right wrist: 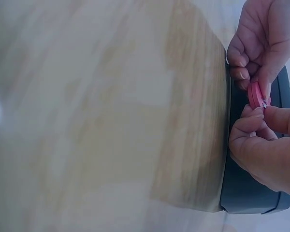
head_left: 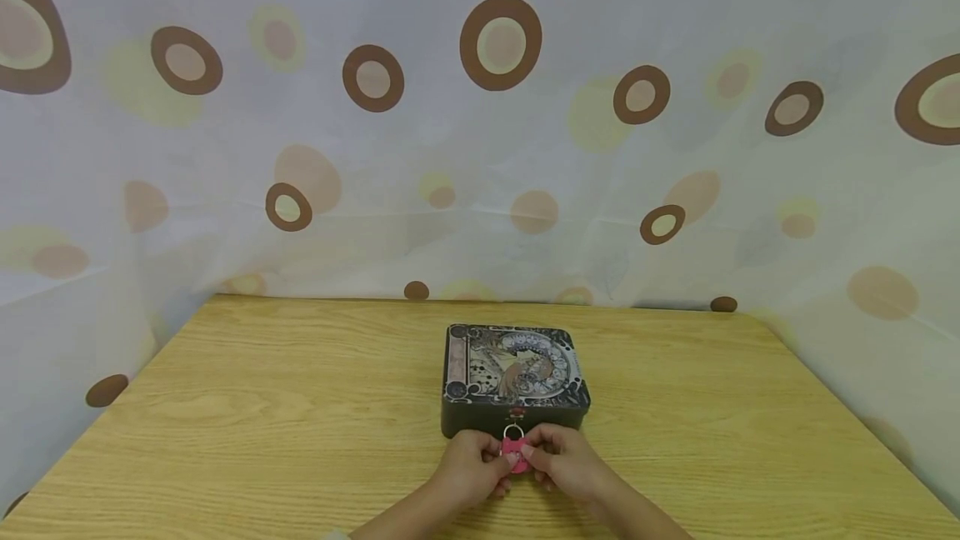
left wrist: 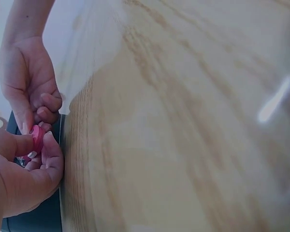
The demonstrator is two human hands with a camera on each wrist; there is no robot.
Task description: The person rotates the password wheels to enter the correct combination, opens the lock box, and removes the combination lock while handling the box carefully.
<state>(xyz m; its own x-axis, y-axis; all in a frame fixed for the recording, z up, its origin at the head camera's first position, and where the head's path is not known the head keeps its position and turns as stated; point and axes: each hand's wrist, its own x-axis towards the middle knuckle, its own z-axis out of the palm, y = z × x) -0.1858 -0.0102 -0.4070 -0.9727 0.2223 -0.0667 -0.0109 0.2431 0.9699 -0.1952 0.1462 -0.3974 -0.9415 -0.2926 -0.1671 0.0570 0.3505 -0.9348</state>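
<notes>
A pink padlock (head_left: 515, 444) hangs by its silver shackle (head_left: 513, 430) at the front clasp (head_left: 517, 414) of a dark box (head_left: 480, 420). The box's shut lid (head_left: 487, 365) carries an ornate picture. My left hand (head_left: 470, 467) grips the lock's left side, thumb on its front face. From the other side my right hand (head_left: 567, 462) pinches it between thumb and fingers. In the right wrist view, small dial-like parts show on the lock (right wrist: 255, 95) between both thumbs. Fingers cover much of its body.
The box stands on a wood-grain table (head_left: 262, 407), right of its middle. Behind and along both sides hangs a pale sheet (head_left: 420, 148) printed with brown and beige circles.
</notes>
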